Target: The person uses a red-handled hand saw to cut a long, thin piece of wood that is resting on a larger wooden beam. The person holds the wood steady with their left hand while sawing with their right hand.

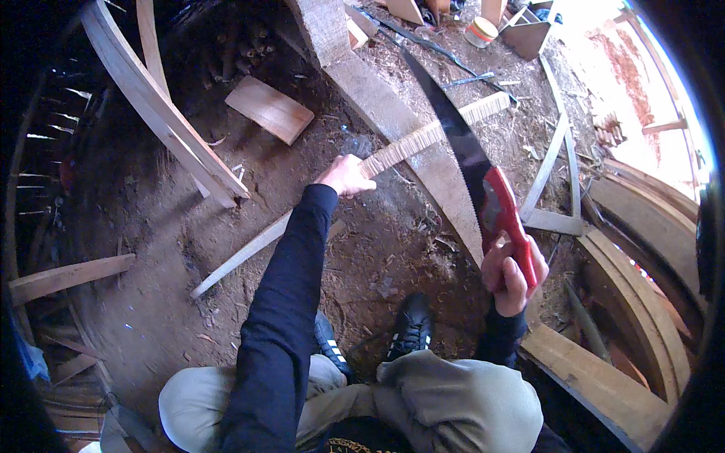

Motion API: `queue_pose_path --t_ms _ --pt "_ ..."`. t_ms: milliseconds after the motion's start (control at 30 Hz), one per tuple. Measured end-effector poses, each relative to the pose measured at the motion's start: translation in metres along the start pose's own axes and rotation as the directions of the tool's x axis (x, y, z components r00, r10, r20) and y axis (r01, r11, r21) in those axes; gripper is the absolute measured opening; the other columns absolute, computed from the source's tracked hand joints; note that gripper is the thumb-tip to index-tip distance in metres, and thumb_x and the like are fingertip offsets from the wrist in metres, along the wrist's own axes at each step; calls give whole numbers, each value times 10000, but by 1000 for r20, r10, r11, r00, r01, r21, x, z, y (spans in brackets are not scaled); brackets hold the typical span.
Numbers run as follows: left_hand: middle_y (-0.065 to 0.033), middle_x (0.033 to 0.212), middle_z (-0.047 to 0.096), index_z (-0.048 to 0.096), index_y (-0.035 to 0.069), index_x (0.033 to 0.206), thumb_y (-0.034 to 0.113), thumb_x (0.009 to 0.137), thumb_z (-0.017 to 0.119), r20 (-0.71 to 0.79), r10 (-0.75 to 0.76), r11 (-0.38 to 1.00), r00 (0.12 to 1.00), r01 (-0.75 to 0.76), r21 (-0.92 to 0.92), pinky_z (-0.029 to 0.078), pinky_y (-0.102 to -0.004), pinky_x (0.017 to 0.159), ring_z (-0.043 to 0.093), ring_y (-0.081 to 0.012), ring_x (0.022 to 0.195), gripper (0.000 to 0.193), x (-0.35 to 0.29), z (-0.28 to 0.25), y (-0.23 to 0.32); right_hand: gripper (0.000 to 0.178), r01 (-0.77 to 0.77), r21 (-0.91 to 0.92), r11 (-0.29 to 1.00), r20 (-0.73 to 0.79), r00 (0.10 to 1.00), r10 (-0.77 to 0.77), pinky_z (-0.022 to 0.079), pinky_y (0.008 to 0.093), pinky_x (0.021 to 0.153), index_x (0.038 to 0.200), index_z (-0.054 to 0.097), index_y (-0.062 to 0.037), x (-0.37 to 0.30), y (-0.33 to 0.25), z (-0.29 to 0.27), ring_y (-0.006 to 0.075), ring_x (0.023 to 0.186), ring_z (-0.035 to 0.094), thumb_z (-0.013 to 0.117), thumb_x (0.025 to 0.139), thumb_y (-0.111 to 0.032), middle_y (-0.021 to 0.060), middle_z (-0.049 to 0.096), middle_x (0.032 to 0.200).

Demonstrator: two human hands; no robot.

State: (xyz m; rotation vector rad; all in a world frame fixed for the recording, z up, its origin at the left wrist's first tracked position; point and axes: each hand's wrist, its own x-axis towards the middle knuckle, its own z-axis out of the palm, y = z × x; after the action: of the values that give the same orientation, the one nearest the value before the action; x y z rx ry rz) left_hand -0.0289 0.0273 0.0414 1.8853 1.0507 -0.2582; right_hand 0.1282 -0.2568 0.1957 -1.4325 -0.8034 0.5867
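1. Both hands are busy: the left hand (347, 176) is curled round a long wood strip (404, 149), and the right hand (516, 283) is wrapped round the red handle (501, 196) of a big saw (464, 143).
2. That strip lies across the thick beam (377, 98), so the two make a slanted cross.
3. Its long way runs on a slant. One end points away and to the right, past the right side of the beam. The other end points back to the left, well out from the beam's left side.
4. Lots of thin lines run from edge to edge on the strip, from the left hand to the far end.
5. Left of the beam, but near it, is the left hand. The right hand is at the right of the beam's close part.
6. The saw's tip points away and a bit left, and its teeth face the beam. Its blade passes over the strip; I cannot tell if they touch.
7. Left of the beam lies a short flat board (269, 108).
8. Right of the beam's far part sits a small round tub (481, 32).
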Motion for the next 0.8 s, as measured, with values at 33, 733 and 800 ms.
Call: queue_pose_path --t_ms 33,733,800 --pt "-88 615 630 635 33 800 304 651 749 -38 35 995 999 -39 -88 515 -354 528 615 -183 509 330 -2 3 4 414 30 -58 998 -4 1000 -30 371 220 440 874 580 49 0 9 -3 96 478 509 669 763 -340 36 554 588" --pt "-187 751 670 653 99 764 387 682 704 -593 152 958 790 29 284 540 -469 672 664 -368 739 304 0 25 -1 353 42 -168 985 115 993 -22 447 261 584 1030 595 68 -5 45 28 137 589 570 588 820 -216 60 615 703" --pt "-183 759 673 677 98 827 375 685 699 -584 182 942 791 30 335 545 -468 685 665 -368 739 312 8 22 -8 362 -18 -167 986 115 993 37 446 256 581 1048 588 76 2 42 34 130 585 561 586 828 -212 59 612 705"
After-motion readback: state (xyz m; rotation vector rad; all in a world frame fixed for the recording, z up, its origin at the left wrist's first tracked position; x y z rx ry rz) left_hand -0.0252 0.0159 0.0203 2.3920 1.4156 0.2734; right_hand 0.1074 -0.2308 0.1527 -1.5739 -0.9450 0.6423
